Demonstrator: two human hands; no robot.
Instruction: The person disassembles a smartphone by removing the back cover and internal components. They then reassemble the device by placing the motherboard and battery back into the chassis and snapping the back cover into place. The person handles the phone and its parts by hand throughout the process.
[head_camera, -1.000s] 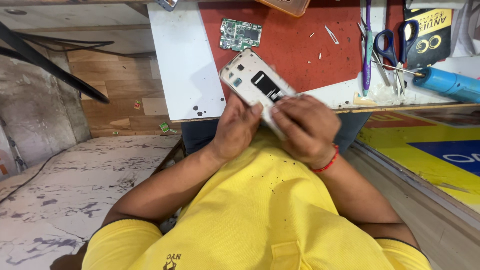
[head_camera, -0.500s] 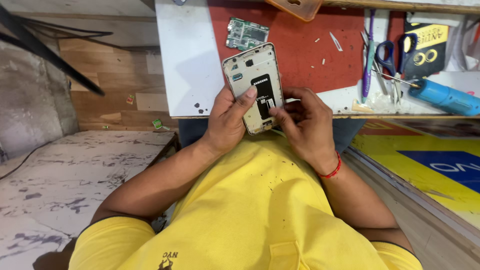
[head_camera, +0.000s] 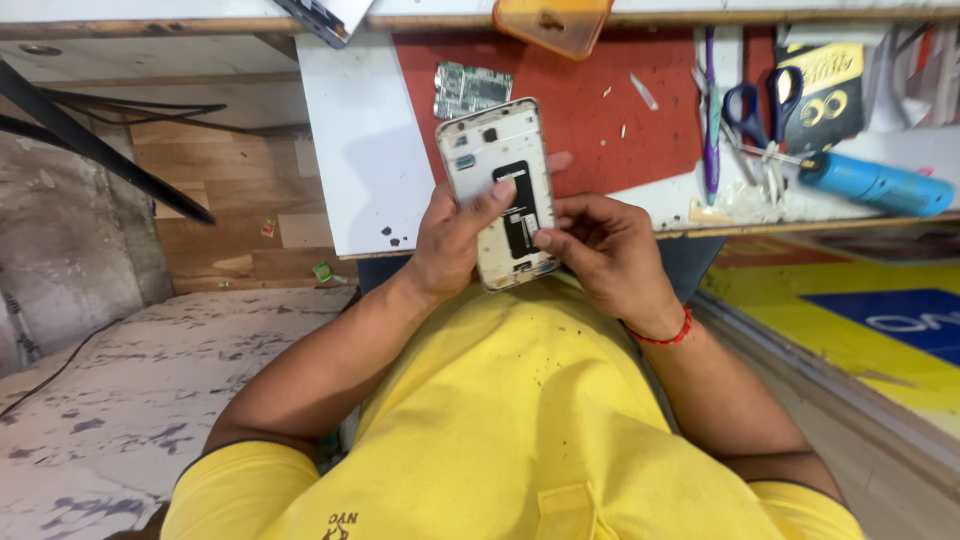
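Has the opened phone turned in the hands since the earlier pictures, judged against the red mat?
Yes. The phone lay slanted across the red mat edge; now it stands nearly upright, top end toward the green circuit board.

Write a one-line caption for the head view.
Left hand holds an opened phone while right hand touches it over a red mat.

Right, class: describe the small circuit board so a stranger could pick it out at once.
Find the red work mat on the white bench. At its upper left, just beyond the opened white phone in the hands, lies the green rectangular circuit board, the mat's only bare electronics.
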